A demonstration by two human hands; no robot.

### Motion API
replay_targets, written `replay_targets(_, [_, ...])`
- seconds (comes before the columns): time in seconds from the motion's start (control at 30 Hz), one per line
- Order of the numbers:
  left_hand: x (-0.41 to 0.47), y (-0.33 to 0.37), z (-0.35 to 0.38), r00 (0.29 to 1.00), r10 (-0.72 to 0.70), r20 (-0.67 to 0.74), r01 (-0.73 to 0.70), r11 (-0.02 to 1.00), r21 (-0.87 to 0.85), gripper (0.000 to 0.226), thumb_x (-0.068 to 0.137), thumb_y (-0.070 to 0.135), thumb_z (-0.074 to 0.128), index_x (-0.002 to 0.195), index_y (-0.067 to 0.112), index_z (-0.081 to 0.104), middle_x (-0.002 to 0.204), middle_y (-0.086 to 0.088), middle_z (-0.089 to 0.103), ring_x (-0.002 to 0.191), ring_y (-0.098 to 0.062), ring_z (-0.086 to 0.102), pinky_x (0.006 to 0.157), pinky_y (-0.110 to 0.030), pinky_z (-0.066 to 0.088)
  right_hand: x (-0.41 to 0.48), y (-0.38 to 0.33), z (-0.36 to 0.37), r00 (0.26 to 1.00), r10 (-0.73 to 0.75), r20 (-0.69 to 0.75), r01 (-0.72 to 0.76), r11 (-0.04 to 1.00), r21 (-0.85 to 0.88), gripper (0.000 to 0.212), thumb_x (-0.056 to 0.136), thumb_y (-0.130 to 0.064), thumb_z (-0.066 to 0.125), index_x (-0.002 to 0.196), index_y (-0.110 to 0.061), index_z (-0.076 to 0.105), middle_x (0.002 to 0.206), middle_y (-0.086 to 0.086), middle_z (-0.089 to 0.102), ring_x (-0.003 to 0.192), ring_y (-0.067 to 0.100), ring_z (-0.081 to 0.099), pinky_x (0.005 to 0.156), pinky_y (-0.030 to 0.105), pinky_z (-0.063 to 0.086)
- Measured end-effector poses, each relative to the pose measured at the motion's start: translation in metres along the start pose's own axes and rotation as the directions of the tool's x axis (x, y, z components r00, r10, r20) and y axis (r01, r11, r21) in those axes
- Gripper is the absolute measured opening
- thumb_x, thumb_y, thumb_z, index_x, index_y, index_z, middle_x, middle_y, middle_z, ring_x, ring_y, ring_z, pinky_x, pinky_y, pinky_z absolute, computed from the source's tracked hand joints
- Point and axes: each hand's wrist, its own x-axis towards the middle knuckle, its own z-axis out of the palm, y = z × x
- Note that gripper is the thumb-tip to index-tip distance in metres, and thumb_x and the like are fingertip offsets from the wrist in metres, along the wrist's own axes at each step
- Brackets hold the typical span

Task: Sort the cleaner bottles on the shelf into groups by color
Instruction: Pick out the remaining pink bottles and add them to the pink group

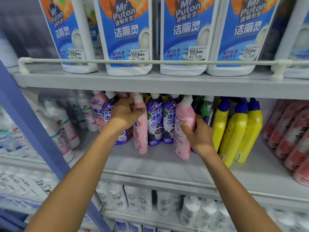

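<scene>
Pink meets purple on the middle shelf (158, 164): my left hand (124, 113) curls round the neck of one pink bottle (141, 136), and my right hand (199, 136) clamps a second pink bottle (183, 118), with two purple bottles (154, 119) standing between them. I judge the pinks are being gathered; next, one must lift clear past the purple pair. Yellow bottles (237, 131) stand just right. All are capped and opaque, contents unseen.

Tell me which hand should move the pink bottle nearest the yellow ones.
Probably the right hand: it already grips that pink bottle, while the left hand holds a second pink bottle past the purple bottles.
</scene>
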Motion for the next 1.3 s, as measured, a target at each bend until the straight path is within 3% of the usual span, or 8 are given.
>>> replay_targets(0.13, [-0.035,-0.003,0.011,0.996,0.063,0.058,-0.048,0.971,-0.235,0.039,0.083,0.039,0.084,0.112,0.021,0.067,0.103,-0.001,0.071,0.094,-0.022,0.069,0.076,-0.030,0.056,-0.006,0.001,0.010,0.995,0.095,-0.007,-0.095,0.995,0.008,0.048,0.092,-0.035,0.072,0.127,-0.006,0.057,0.120,0.013,0.071,0.109,0.033,0.065,0.076,0.023,0.038])
replay_targets(0.27, [-0.054,-0.010,0.041,0.997,0.081,-0.002,-0.080,0.979,-0.189,0.082,0.075,0.052,0.085,0.142,0.030,0.042,0.133,-0.003,0.048,0.119,-0.024,0.058,0.099,-0.039,0.052,-0.010,0.002,0.011,0.997,0.078,-0.018,-0.078,0.997,-0.002,0.042,0.091,-0.033,0.075,0.118,-0.004,0.058,0.111,0.012,0.071,0.098,0.029,0.064,0.066,0.017,0.031])
replay_targets(0.43, [-0.059,-0.015,0.051,0.995,0.102,0.001,-0.098,0.956,-0.275,0.086,0.066,0.068,0.081,0.136,0.038,0.041,0.130,0.006,0.055,0.114,-0.016,0.061,0.094,-0.045,0.057,-0.031,0.007,-0.002,0.996,-0.041,-0.084,0.040,0.999,-0.012,0.039,0.087,-0.030,0.080,0.112,-0.006,0.063,0.098,0.009,0.074,0.086,0.027,0.069,0.068,0.020,0.042])
replay_targets(0.6, [-0.078,-0.009,0.065,0.990,0.142,0.003,-0.131,0.924,-0.358,0.077,0.072,0.058,0.086,0.132,0.036,0.045,0.125,0.009,0.062,0.105,-0.008,0.065,0.088,-0.037,0.059,-0.062,0.001,-0.016,0.990,-0.024,-0.142,0.009,0.995,-0.104,0.043,0.082,-0.036,0.081,0.112,-0.010,0.064,0.089,0.003,0.074,0.078,0.023,0.068,0.064,0.025,0.046])
replay_targets(0.77, [-0.094,0.001,0.081,0.981,0.144,0.127,-0.054,0.844,-0.534,0.070,0.074,0.053,0.087,0.128,0.045,0.042,0.123,0.024,0.060,0.109,0.011,0.060,0.089,-0.012,0.050,-0.080,-0.002,-0.030,1.000,-0.009,0.001,0.009,0.995,0.096,0.054,0.087,-0.044,0.075,0.132,-0.019,0.058,0.117,-0.010,0.072,0.105,0.005,0.068,0.089,0.031,0.056])
replay_targets(0.9, [-0.093,-0.009,0.086,0.930,0.143,0.339,0.091,0.804,-0.587,0.072,0.060,0.070,0.086,0.119,0.037,0.060,0.116,0.014,0.074,0.110,-0.007,0.070,0.099,-0.041,0.057,-0.075,0.011,-0.041,0.972,-0.015,0.233,-0.074,0.926,0.370,0.066,0.092,-0.017,0.066,0.153,-0.013,0.039,0.146,0.003,0.057,0.136,0.018,0.054,0.114,0.044,0.044])
replay_targets(1.07, [-0.095,-0.020,0.083,0.861,0.238,0.450,0.113,0.773,-0.625,0.082,0.059,0.037,0.093,0.131,0.024,0.055,0.124,0.010,0.074,0.115,-0.009,0.070,0.096,-0.030,0.058,-0.069,0.023,-0.044,0.948,0.056,0.314,-0.182,0.903,0.388,0.056,0.095,-0.022,0.063,0.148,-0.013,0.047,0.140,0.003,0.064,0.132,0.019,0.058,0.114,0.047,0.044])
replay_targets(1.3, [-0.109,-0.002,0.099,0.921,0.190,0.341,0.059,0.796,-0.603,0.080,0.064,0.018,0.095,0.133,0.022,0.054,0.120,0.010,0.073,0.112,-0.006,0.070,0.088,-0.021,0.058,-0.067,0.029,-0.040,0.998,0.063,0.000,-0.061,0.968,0.242,0.080,0.064,-0.043,0.095,0.129,-0.022,0.052,0.117,-0.010,0.067,0.106,0.000,0.065,0.092,0.022,0.053])
